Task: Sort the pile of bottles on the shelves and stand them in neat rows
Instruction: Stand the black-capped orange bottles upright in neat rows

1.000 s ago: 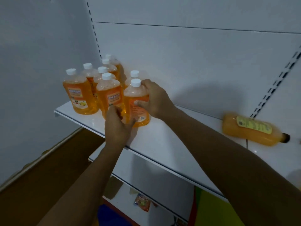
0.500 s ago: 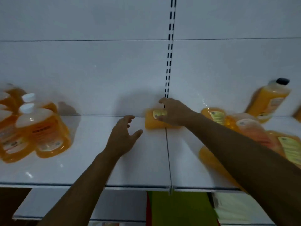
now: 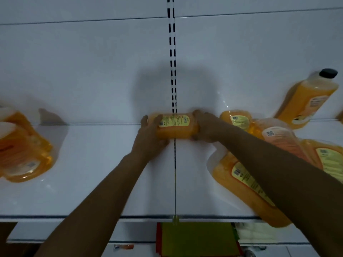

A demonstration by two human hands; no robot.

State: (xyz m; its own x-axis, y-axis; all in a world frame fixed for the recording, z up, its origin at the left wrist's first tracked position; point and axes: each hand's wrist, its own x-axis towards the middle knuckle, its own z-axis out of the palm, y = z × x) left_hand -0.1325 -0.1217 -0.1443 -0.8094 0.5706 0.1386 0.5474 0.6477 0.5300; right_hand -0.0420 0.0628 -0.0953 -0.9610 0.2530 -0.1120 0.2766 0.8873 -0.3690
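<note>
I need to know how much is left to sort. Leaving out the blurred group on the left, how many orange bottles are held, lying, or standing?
held bottle, in the grip of left hand and right hand: 1
lying bottles: 4
black-capped bottle, standing: 1
Total: 6, not counting a sliver at the right edge.

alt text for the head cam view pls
Both hands, left hand and right hand, grip an orange bottle lying sideways on a white shelf. Standing bottles sit left; a toppled pile lies right.
</note>
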